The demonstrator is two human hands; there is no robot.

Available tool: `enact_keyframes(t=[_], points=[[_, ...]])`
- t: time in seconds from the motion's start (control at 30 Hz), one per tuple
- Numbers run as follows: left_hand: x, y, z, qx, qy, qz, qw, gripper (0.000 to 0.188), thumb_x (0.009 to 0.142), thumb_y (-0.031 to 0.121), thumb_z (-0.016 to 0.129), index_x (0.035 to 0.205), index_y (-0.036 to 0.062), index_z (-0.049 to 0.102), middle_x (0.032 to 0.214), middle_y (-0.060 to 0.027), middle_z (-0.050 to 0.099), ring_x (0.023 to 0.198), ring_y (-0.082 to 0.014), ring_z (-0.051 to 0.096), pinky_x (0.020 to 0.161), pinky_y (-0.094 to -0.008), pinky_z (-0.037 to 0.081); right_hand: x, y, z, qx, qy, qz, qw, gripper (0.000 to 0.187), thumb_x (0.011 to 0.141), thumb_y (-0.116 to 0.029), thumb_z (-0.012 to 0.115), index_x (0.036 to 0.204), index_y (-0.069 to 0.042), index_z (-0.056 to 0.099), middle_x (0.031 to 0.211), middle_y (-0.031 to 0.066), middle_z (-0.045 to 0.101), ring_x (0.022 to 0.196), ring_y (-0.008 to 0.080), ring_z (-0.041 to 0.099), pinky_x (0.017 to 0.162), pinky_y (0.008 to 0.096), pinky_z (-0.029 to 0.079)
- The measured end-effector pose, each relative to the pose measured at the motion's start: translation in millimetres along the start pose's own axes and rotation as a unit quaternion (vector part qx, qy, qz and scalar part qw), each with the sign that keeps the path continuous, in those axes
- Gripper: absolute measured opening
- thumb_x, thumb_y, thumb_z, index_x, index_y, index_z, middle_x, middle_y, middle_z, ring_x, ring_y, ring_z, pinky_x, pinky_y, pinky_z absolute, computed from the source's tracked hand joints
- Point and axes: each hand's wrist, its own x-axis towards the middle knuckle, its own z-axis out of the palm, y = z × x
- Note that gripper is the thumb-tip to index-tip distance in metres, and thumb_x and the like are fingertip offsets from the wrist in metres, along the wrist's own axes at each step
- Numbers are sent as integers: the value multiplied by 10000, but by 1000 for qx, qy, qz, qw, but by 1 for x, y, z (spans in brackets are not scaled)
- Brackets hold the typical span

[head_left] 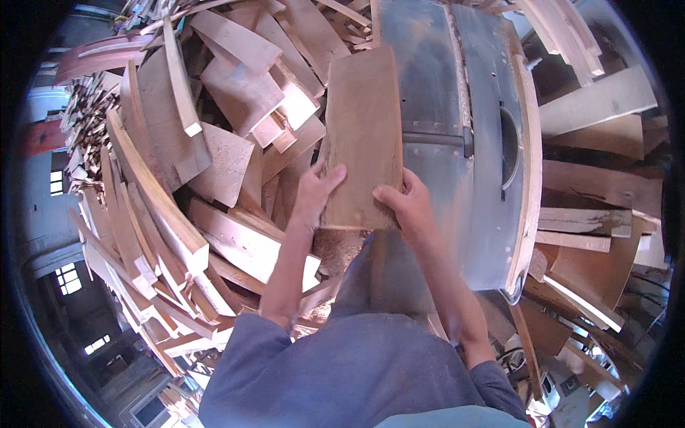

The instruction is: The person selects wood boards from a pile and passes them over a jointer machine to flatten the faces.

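Note:
A wide, flat wooden board (362, 121) is held in front of me, its long side pointing away. My left hand (315, 191) grips its left edge near the close end, thumb on the upper face. On the right edge, my right hand (408, 203) is closed the same way, thumb on top and fingers mostly hidden beneath. The board overlaps the left side of a grey metal machine table (435, 242). Across that table runs a dark slot (435, 138), just right of the board. Whether the board touches the metal I cannot tell.
Left of me lies a big heap of loose boards (242, 93) and long curved planks (153, 185), some reaching close to my left arm. More boards (592, 178) are stacked beyond the table's right edge. Sawdust (342, 253) shows below the held board.

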Motion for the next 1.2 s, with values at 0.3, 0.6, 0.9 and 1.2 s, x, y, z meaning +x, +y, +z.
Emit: enact_keyframes(t=[0.3, 0.6, 0.9, 1.2], points=[[-94, -157, 89, -504, -317, -91, 798, 683, 996, 587, 565, 1351, 5, 522, 1204, -141, 610, 1118, -277, 604, 978, -398, 526, -243, -12, -7, -408, 6, -220, 886, 656, 770, -121, 735, 1358, 75, 519, 1235, 229, 639, 1151, 392, 625, 1011, 405, 489], [-220, -199, 201, -696, -454, -242, 501, 518, 997, 407, 584, 1297, -12, 533, 1090, -144, 591, 1067, -298, 554, 1023, -400, 466, -405, 24, -42, -575, -70, -363, 730, 611, 775, -163, 779, 1330, 9, 589, 1436, 195, 565, 1346, 373, 529, 1133, 496, 420], [-237, -226, 212, -665, -490, -240, 509, 553, 982, 403, 618, 1349, 11, 486, 1094, -139, 562, 1136, -315, 548, 1052, -425, 466, -424, 53, -60, -606, -1, -376, 702, 427, 821, -72, 689, 1242, -14, 648, 1346, 161, 633, 1282, 345, 589, 1086, 508, 470], [-223, -243, 187, -583, -496, -183, 617, 672, 943, 554, 655, 1353, 41, 513, 1176, -166, 613, 1186, -346, 565, 1066, -457, 477, -434, 47, -66, -541, 117, -361, 751, 541, 787, -45, 785, 1293, 13, 603, 1282, 201, 662, 1177, 398, 649, 1017, 469, 526]])
